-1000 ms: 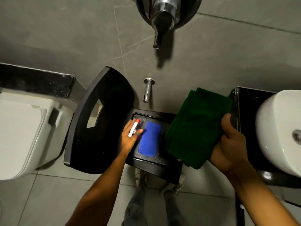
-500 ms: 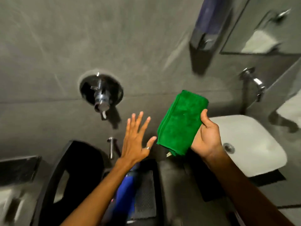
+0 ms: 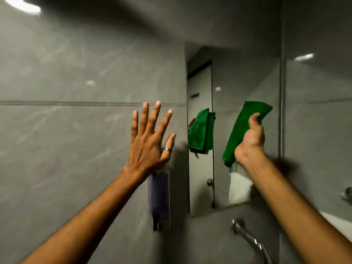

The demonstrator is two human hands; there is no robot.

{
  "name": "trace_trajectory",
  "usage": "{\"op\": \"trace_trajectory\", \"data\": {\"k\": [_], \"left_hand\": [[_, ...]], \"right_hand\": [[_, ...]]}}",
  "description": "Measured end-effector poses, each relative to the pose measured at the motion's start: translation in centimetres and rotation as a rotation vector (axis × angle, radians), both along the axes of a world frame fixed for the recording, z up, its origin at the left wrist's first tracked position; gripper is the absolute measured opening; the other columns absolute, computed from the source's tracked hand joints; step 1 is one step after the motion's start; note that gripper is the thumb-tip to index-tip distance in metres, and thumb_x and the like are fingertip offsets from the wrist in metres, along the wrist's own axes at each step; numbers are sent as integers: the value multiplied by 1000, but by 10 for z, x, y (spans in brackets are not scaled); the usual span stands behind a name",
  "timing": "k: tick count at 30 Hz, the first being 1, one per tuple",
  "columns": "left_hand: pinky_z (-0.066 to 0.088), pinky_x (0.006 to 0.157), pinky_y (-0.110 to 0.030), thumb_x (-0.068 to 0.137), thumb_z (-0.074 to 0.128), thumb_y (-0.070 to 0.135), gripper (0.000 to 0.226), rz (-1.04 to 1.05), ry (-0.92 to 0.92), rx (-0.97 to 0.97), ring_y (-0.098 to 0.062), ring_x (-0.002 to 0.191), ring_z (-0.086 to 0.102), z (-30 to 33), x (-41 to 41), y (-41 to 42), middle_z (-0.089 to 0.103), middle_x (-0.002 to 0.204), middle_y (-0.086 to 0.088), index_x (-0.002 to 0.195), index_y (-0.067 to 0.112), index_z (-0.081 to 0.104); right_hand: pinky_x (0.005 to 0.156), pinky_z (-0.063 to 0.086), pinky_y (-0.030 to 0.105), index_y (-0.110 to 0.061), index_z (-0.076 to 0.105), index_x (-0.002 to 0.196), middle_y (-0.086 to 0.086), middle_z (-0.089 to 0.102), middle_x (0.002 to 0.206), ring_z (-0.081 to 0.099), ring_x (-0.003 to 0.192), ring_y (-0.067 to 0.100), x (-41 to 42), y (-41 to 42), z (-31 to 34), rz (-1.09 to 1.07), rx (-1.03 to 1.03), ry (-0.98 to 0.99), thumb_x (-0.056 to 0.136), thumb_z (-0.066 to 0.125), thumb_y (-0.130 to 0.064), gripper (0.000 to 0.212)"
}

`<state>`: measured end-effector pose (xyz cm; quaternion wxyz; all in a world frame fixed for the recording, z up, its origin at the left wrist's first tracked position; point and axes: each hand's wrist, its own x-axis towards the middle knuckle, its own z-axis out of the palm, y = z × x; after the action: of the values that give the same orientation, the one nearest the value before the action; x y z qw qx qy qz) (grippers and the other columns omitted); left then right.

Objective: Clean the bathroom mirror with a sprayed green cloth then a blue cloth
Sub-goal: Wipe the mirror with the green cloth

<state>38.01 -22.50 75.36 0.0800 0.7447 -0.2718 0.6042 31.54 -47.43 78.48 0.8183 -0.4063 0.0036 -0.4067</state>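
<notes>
A: What does the green cloth [image 3: 242,130] look like?

B: Deep green and plush, folded into a long, narrow pad. It stands almost upright, with a small tag or thread hanging from its lower end.

A: Who holds it?

B: The right hand [image 3: 252,139] grips it, thumb pressed over the front near the top, raised in front of the mirror [image 3: 245,77]. Whether cloth touches glass cannot be told. The mirror shows its reflection, further left.

A: And the left hand [image 3: 149,141]?

B: It is empty, fingers spread wide, a ring on the thumb, raised before the grey tiled wall [image 3: 76,111] just left of the mirror. A purple dispenser [image 3: 159,197] hangs below it.
</notes>
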Motion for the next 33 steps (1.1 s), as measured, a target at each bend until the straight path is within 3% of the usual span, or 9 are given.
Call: {"op": "trace_trajectory", "data": {"k": [3,7,10,12,15,17,22,28,33], "left_hand": [[5,130,-59,99,32,56,71,101,-20,-11,-35,161,2,82,25,-15,11,174,-13,163,26,22],[1,130,-59,92,20,59,80,253,41,-4,-35,160,-7,136,50,-18,1,174,-13,163,26,9],[-2,130,-56,94,18,59,77,288,15,-7,-34,160,-4,138,65,-20,5,173,-13,163,28,8],[1,129,-55,97,20,59,72,299,-34,3,-35,159,6,136,73,-21,13,172,-13,162,27,14],[6,129,-57,98,19,60,71,325,-74,16,-37,159,8,134,81,-21,14,171,-14,162,27,19],[8,129,-58,98,19,60,72,343,-88,17,-37,159,9,133,82,-21,15,171,-15,161,25,23],[12,128,-60,99,20,60,72,376,-119,6,-37,159,11,134,85,-24,17,171,-15,161,25,24],[1,129,-61,98,21,58,72,416,-132,-7,-39,159,8,123,90,-38,15,172,-17,162,26,23],[7,128,-62,99,23,57,73,448,-167,61,-39,159,13,98,94,-52,19,170,-18,162,20,26]], "right_hand": [[101,36,20,-21,39,152,7,45,155,47,134,22,36,-7,94,-268,-201,-129,106,37,-43,51],[126,13,46,-19,18,160,10,22,168,21,154,28,84,10,171,-655,-593,-64,106,31,-44,61],[124,-10,60,-31,5,161,1,-7,171,-9,157,26,126,29,175,-738,-1070,137,102,17,-58,65],[120,-8,64,-38,-4,159,-1,-11,170,-9,157,28,145,18,175,-810,-1265,175,96,6,-68,70],[116,20,64,-37,14,158,1,12,170,24,151,33,151,-18,179,-1019,-1371,77,96,6,-65,69],[117,27,59,-27,25,158,5,22,168,29,151,30,155,-28,177,-1137,-1428,-57,100,14,-54,65],[128,5,52,-33,3,160,2,-2,171,-3,158,22,167,-15,185,-1099,-1476,-183,104,20,-43,60],[128,4,52,-39,10,159,1,0,171,-1,158,25,167,28,195,-1120,-1627,-288,103,24,-44,58],[128,4,50,-37,13,159,-1,5,171,1,158,21,170,0,192,-1070,-1549,-311,105,25,-41,55]]}}
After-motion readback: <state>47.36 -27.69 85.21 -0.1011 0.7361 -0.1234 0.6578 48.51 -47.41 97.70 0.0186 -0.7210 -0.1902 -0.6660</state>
